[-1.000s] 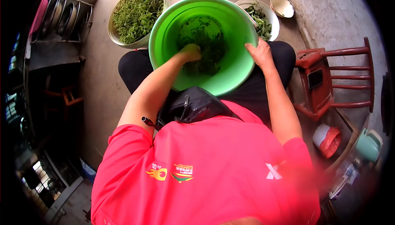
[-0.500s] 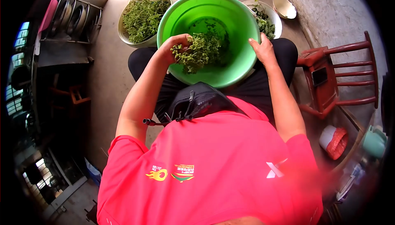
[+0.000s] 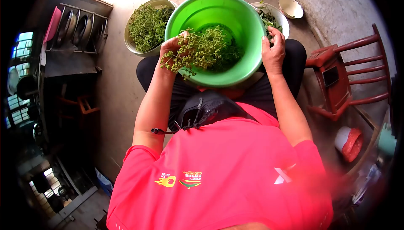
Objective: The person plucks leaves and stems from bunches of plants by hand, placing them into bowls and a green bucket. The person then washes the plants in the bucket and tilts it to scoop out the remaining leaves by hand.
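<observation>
Pink-red shirt [image 3: 227, 158] comes nearest; beyond it the left hand [image 3: 170, 46] is curled round sprigs [image 3: 206, 50] over the basin [image 3: 248, 26], and the right hand [image 3: 274, 53] is half open, thumb by the right rim, contact unclear. Farther off stand a tub [image 3: 152, 53] of greens, a pan [image 3: 283, 18] of leaves and a bowl [image 3: 291, 7].

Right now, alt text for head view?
Left hand holds knobbly green sprigs over a round green plastic basin, right hand at its rim. Flanking it: round pale tub of similar sprigs, left; round white bowl of leaves, right.
</observation>
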### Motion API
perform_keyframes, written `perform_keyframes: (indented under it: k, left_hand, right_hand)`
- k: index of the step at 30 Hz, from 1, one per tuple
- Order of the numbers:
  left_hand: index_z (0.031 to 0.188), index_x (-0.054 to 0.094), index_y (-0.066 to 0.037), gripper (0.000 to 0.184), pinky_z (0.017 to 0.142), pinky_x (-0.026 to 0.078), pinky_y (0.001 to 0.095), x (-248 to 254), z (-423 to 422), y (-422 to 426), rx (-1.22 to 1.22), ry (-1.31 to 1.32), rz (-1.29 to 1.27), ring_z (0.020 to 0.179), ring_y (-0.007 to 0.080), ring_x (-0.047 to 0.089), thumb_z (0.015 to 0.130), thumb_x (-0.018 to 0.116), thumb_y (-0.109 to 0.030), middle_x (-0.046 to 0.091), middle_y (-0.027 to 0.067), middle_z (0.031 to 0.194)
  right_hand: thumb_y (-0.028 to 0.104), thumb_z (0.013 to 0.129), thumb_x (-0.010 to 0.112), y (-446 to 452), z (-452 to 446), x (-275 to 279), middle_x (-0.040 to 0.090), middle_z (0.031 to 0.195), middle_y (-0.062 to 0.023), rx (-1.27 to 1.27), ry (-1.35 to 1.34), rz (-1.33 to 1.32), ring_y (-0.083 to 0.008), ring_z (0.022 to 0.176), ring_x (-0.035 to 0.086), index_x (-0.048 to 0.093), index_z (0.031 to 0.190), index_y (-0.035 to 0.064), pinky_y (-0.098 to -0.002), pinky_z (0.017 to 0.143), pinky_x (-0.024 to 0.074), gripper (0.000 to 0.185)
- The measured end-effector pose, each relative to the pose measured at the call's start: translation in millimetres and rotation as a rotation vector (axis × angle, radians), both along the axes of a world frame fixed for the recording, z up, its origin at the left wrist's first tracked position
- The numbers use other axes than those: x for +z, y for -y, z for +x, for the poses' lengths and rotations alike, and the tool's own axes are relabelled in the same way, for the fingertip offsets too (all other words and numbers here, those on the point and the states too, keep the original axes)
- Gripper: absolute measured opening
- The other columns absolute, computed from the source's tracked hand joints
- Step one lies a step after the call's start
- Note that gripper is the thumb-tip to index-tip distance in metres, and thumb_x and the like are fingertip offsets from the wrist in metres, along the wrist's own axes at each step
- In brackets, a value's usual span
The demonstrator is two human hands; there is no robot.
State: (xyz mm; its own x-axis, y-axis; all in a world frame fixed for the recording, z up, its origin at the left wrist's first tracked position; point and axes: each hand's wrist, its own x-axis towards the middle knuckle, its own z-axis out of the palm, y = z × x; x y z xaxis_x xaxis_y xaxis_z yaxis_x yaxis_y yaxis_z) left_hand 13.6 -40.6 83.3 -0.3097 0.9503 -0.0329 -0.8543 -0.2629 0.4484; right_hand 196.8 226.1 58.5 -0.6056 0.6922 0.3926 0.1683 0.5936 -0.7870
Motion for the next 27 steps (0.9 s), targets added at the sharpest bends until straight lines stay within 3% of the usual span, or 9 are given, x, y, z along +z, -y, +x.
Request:
perform_keyframes:
  k: [1,4,9,15,17,19,20,23,27]
  left_hand:
    - [0.095,0.05,-0.002,0.025,0.057,0.046,0.0302,6,2,-3,-0.009,-0.003,-0.007,0.059,0.0185,0.049,0.075,0.057,-0.016,0.053,0.0077,0.08]
    - [0.095,0.051,-0.002,0.023,0.07,0.045,0.0323,19,11,-9,0.083,-0.038,-0.045,0.077,0.0201,0.052,0.075,0.056,-0.013,0.053,0.0072,0.086]
    - [0.089,0.051,-0.003,0.021,0.068,0.044,0.0298,25,12,-13,0.055,-0.149,-0.121,0.076,0.0201,0.051,0.074,0.055,-0.017,0.052,0.0084,0.085]
    - [0.083,0.048,-0.005,0.021,0.065,0.041,0.0295,37,21,-23,0.034,-0.266,-0.17,0.074,0.0189,0.048,0.079,0.055,-0.025,0.051,0.0079,0.084]
    - [0.083,0.048,-0.006,0.023,0.067,0.042,0.0299,35,16,-19,0.008,-0.246,-0.148,0.076,0.019,0.049,0.081,0.055,-0.027,0.051,0.0079,0.085]
    - [0.084,0.048,-0.006,0.024,0.069,0.043,0.0305,31,14,-16,0.031,-0.252,-0.151,0.077,0.0194,0.05,0.08,0.057,-0.027,0.051,0.008,0.086]
    - [0.085,0.048,-0.005,0.026,0.069,0.044,0.0307,29,12,-15,0.023,-0.23,-0.13,0.078,0.0201,0.051,0.078,0.059,-0.027,0.051,0.0085,0.087]
    - [0.086,0.048,-0.005,0.027,0.068,0.045,0.0303,29,10,-12,-0.005,-0.251,-0.14,0.078,0.0205,0.051,0.077,0.06,-0.028,0.051,0.0088,0.087]
    - [0.084,0.047,-0.005,0.026,0.066,0.045,0.03,34,14,-16,0.002,-0.272,-0.163,0.079,0.02,0.051,0.077,0.059,-0.027,0.051,0.0089,0.087]
  right_hand:
    - [0.01,0.08,0.062,4,-3,11,0.058,0.107,-0.0114,0.033,-0.125,0.11,-0.0281,0.102,0.056,0.056,0.109,0.0052,-0.0358,0.088,0.0451,0.029]
    - [0.011,0.081,0.065,17,-20,45,0.062,0.096,-0.0063,0.191,-0.209,-0.08,-0.0244,0.095,0.059,0.064,0.093,0.0085,-0.033,0.083,0.0472,0.013]
    - [0.017,0.08,0.066,26,-53,77,0.064,0.098,-0.0065,0.493,-0.136,-0.041,-0.0234,0.099,0.058,0.069,0.089,0.01,-0.033,0.088,0.0454,0.012]
    - [0.026,0.076,0.07,32,-71,77,0.062,0.11,-0.0109,0.931,0.443,-0.107,-0.0237,0.107,0.056,0.07,0.093,0.011,-0.0337,0.094,0.042,0.022]
    - [0.025,0.077,0.069,33,-72,73,0.063,0.107,-0.0104,0.933,0.47,-0.102,-0.0204,0.101,0.059,0.069,0.092,0.0085,-0.0316,0.089,0.0446,0.022]
    - [0.024,0.078,0.069,33,-69,74,0.065,0.1,-0.0077,0.772,0.476,-0.458,-0.015,0.093,0.061,0.069,0.091,0.006,-0.0279,0.082,0.0468,0.022]
    - [0.023,0.079,0.069,31,-69,65,0.066,0.093,-0.0051,0.707,0.405,-0.434,-0.0119,0.088,0.061,0.068,0.091,0.0043,-0.0256,0.077,0.0474,0.022]
    - [0.025,0.078,0.067,27,-64,58,0.067,0.089,-0.0081,0.806,0.2,-0.471,-0.0166,0.083,0.062,0.069,0.091,0.0071,-0.0291,0.078,0.0482,0.023]
    - [0.031,0.074,0.07,26,-61,55,0.063,0.094,-0.0081,0.857,0.219,-0.126,-0.0241,0.094,0.059,0.069,0.089,0.012,-0.0328,0.086,0.0455,0.024]
